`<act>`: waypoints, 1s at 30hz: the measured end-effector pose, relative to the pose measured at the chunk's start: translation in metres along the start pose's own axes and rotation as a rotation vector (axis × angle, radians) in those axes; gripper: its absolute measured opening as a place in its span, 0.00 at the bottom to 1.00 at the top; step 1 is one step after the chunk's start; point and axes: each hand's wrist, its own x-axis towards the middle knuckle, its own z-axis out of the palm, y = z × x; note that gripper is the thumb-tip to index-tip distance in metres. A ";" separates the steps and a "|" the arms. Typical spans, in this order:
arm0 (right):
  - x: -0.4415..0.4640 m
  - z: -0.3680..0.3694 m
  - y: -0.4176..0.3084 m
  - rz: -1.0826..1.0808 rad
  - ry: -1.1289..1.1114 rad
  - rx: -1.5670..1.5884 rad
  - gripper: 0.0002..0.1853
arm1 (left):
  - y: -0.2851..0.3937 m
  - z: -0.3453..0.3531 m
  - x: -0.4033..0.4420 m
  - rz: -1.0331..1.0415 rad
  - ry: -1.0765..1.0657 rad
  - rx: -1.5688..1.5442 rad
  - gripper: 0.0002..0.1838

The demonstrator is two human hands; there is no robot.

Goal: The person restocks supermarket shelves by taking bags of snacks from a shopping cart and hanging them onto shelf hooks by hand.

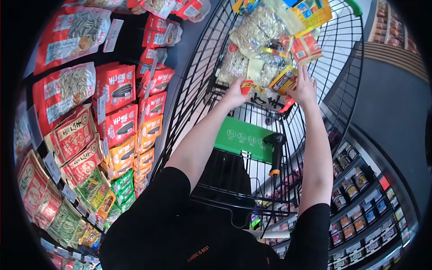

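My left hand (236, 95) reaches into the black wire shopping cart (346, 85). Its fingers are closed on the red left end of a clear snack bag (268, 101) with black lettering. My right hand (305, 88) is at the right side of the load, with fingers stretched out and thumb apart. That thumb is beside a yellow snack packet (283, 80), and the fingertips lie just below a red and tan box (306, 48). Large clear bags of pale snacks (256, 33) fill the cart's far end, with yellow packaging (312, 15) at the top.
A green panel (243, 138) with a black handheld scanner (275, 148) is on the cart's near side. Shelves of red seed packets (116, 83) and orange packets (121, 157) stand close on the left. Shelves of jars (353, 186) are at lower right.
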 end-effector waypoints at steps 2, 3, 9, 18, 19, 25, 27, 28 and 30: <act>0.002 0.001 0.001 0.124 -0.274 0.082 0.43 | -0.002 0.004 -0.003 -0.144 -0.116 -0.067 0.18; 0.003 -0.001 0.000 0.097 -0.373 0.022 0.39 | -0.006 0.005 -0.006 -0.085 -0.175 0.053 0.16; -0.004 0.001 -0.017 -0.087 -0.672 -0.304 0.14 | -0.042 0.002 0.001 0.251 -0.066 0.280 0.11; 0.011 0.017 -0.025 -0.129 -0.420 -0.044 0.23 | -0.027 -0.009 0.022 0.122 -0.104 0.208 0.11; 0.009 0.015 -0.027 -0.096 -0.390 0.132 0.24 | -0.023 -0.010 0.022 0.032 -0.073 0.108 0.13; 0.021 -0.019 -0.020 -0.138 -0.367 -0.019 0.23 | -0.019 -0.022 0.034 -0.289 0.209 -0.719 0.31; 0.032 -0.013 -0.024 -0.176 -0.298 -0.241 0.24 | -0.012 -0.022 0.039 -0.393 0.241 -0.848 0.28; 0.045 -0.008 -0.023 -0.062 -0.437 0.030 0.32 | -0.002 -0.022 0.038 -0.444 0.255 -0.818 0.26; 0.068 0.034 -0.014 -0.014 -0.284 0.232 0.28 | 0.010 -0.018 0.032 -0.519 0.307 -0.804 0.24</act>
